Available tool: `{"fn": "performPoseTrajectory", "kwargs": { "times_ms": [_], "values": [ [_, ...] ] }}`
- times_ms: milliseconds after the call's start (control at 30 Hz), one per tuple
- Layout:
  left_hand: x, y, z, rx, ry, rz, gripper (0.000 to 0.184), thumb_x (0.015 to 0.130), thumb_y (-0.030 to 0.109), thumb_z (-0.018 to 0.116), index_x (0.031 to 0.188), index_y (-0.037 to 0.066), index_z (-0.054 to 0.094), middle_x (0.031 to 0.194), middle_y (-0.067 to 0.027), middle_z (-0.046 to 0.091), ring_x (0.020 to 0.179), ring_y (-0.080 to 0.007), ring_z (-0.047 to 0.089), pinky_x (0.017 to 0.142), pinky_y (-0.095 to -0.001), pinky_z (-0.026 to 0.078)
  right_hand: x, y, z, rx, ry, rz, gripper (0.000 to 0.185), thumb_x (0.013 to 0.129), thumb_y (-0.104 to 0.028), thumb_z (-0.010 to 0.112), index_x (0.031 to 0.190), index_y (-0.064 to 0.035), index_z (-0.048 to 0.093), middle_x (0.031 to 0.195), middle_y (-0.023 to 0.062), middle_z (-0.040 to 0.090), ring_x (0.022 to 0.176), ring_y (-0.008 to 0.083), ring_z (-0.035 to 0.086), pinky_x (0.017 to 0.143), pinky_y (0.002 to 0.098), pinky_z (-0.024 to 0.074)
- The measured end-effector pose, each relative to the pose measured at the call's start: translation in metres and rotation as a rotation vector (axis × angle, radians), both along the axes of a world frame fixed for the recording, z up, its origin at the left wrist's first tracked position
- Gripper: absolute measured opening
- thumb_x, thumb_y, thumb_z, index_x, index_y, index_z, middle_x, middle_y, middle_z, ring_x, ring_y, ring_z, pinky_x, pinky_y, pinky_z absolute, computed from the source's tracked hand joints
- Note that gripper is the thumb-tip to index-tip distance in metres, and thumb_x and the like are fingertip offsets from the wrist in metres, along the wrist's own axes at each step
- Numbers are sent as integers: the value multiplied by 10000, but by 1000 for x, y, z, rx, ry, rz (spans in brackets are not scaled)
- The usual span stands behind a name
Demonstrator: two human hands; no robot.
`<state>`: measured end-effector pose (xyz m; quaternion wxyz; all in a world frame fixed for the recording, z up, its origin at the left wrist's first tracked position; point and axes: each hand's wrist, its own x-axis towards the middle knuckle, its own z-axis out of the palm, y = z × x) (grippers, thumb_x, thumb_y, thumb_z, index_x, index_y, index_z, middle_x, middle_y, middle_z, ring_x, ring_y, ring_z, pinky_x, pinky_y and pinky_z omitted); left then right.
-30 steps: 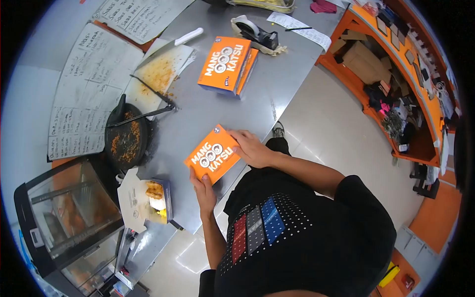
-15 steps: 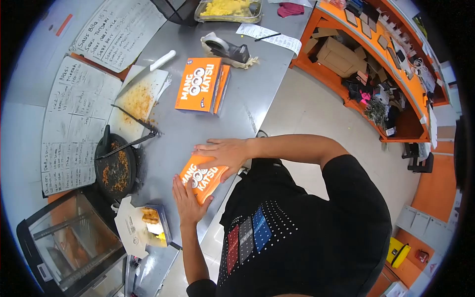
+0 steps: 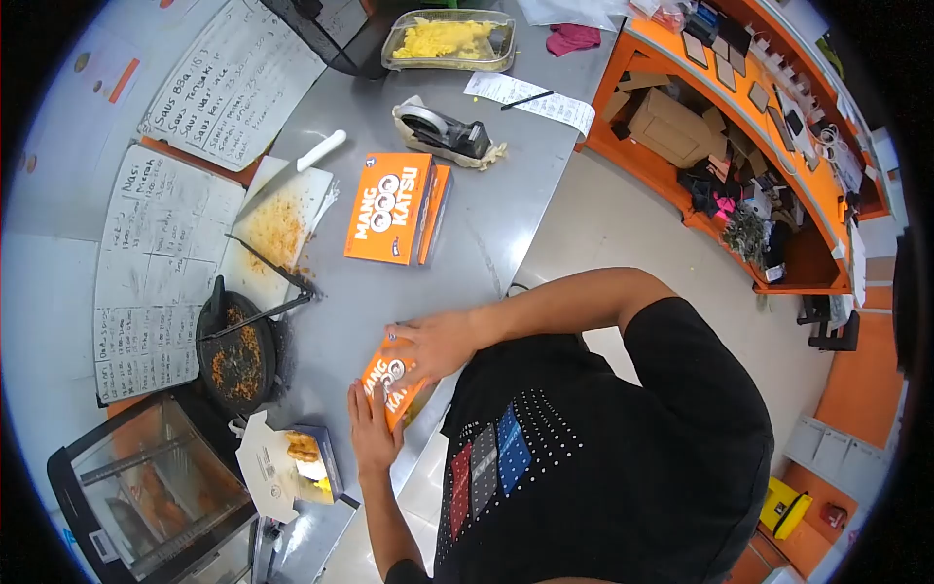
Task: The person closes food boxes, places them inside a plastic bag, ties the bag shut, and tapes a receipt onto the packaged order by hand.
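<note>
An orange "MANG KATSU" box [image 3: 387, 378] sits at the near edge of the steel table, partly covered by both hands. My left hand [image 3: 374, 428] grips its lower left side, fingers close together along the edge. Across its upper right part lies my right hand [image 3: 435, 345], fingers bent over the lid. A brownish-yellow patch shows below the lid's right side; what it is cannot be made out. Farther up the table [image 3: 462, 229] stand stacked orange boxes [image 3: 386, 209]. To the lower left, an open box [image 3: 309, 465] holds fried pieces, white rice and something yellow.
A black stone mortar [image 3: 236, 355], black tongs [image 3: 255, 316] and a knife [image 3: 319, 150] on a stained board [image 3: 275, 229] are at the left. Beyond are a tape dispenser [image 3: 443, 131], a paper strip [image 3: 533, 101] and a glass tray [image 3: 451, 41]. A glass display case [image 3: 151, 487] stands lower left.
Both hands have shifted from the box's edges to lie over and around it. The lid shows narrower and more tilted than before. The camera view has also turned.
</note>
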<state>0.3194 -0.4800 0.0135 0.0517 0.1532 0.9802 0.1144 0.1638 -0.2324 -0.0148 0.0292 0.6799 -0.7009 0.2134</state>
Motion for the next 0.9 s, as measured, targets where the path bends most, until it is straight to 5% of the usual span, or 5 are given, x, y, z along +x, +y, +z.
{"fn": "performPoseTrajectory", "kwargs": {
  "times_ms": [267, 567, 733, 767, 900],
  "values": [
    [12, 41, 1, -115, -66, 107, 754, 931, 542, 531, 1523, 112, 346, 1580, -335, 121, 1443, -573, 73, 1154, -636, 161, -10, 25, 9, 44, -256, 117, 439, 954, -424, 564, 1384, -339, 541, 1572, 135, 294, 1478, 461, 104, 1135, 644, 242],
    [11, 63, -13, -43, 38, 174, 551, 935, 281, 631, 1463, 234, 482, 1588, -307, 140, 1413, -620, 104, 1154, -626, 213, -14, 31, 6, -27, -282, 80, 394, 903, -345, 655, 1277, -228, 620, 1486, 132, 444, 1440, 304, 330, 1128, 566, 306],
    [6, 89, -12, 34, 115, 278, 406, 950, 221, 613, 1355, 251, 606, 1597, -260, 185, 1428, -604, 92, 1144, -613, 263, -102, 114, 3, -555, -281, -729, 214, 891, -145, 650, 1072, -36, 686, 1169, 178, 650, 1130, 369, 585, 975, 475, 448],
    [4, 92, -13, 35, 129, 295, 410, 949, 219, 614, 1357, 253, 604, 1597, -255, 195, 1428, -602, 97, 1146, -615, 255, -137, 126, 18, -643, -5, -903, 238, 895, -155, 652, 1085, -16, 683, 1102, 177, 672, 1082, 376, 604, 963, 485, 447],
    [-7, 107, -15, 50, 156, 353, 428, 942, 206, 617, 1366, 258, 598, 1601, -220, 229, 1429, -592, 123, 1148, -627, 230, -229, 182, -6, -366, -253, -1083, 320, 909, -232, 654, 1108, 18, 675, 1054, 190, 684, 1017, 367, 636, 932, 447, 471]
  ]
}}
